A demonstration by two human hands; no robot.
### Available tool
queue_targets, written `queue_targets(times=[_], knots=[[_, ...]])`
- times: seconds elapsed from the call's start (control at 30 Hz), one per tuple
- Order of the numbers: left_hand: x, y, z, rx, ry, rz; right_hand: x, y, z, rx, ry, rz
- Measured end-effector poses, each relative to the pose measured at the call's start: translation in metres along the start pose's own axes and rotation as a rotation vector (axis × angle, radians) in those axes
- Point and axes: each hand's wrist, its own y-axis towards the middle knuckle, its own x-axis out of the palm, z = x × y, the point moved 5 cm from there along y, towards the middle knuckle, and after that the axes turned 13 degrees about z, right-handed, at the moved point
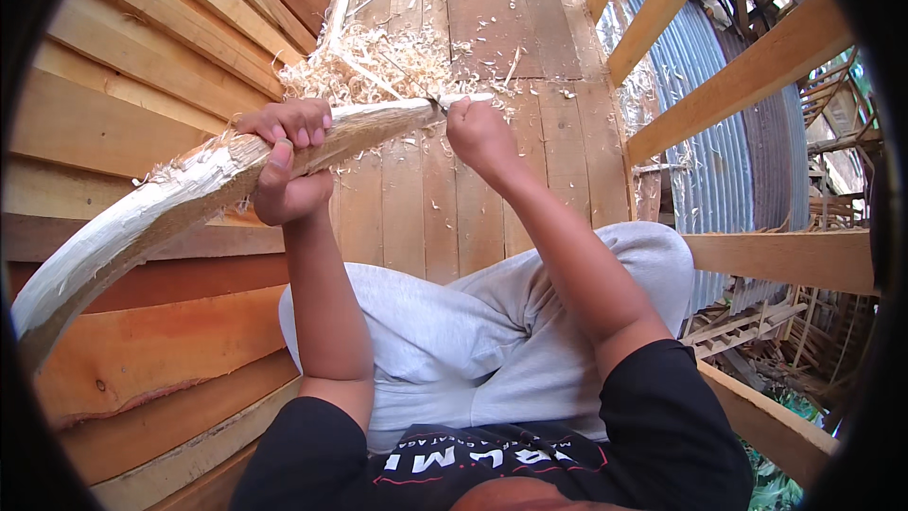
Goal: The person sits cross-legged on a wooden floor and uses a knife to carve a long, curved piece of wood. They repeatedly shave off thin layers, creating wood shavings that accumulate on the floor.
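A long, curved piece of pale wood point(189, 175), shaved rough along its top side, stretches from the far left edge to a thin tip ahead of me. Around its middle my left hand point(288, 166) is wrapped, fingers over the top and thumb on the near side. Close to the tip, my right hand point(478, 132) is closed in a fist on a knife, whose handle is mostly hidden. The small dark blade point(436, 104) of the knife touches the wood just short of the tip.
Wood shavings point(388, 57) lie heaped on the plank floor point(558, 161) beyond the wood. A board wall point(123, 118) rises on the left. At the right stands a wooden railing point(747, 71), with corrugated metal sheets point(705, 132) beyond it. My crossed legs point(445, 322) are below the wood.
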Motion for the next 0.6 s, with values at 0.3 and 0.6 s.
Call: queue_targets(times=[0.3, 0.6], knots=[[0.015, -0.002, 0.003, 0.035, -0.008, -0.119, -0.01, 0.003, -0.008, -0.065, 0.052, 0.039], [0.004, -0.006, 0.009, -0.006, 0.025, -0.167, -0.034, -0.039, -0.078, -0.151, -0.124, -0.11]])
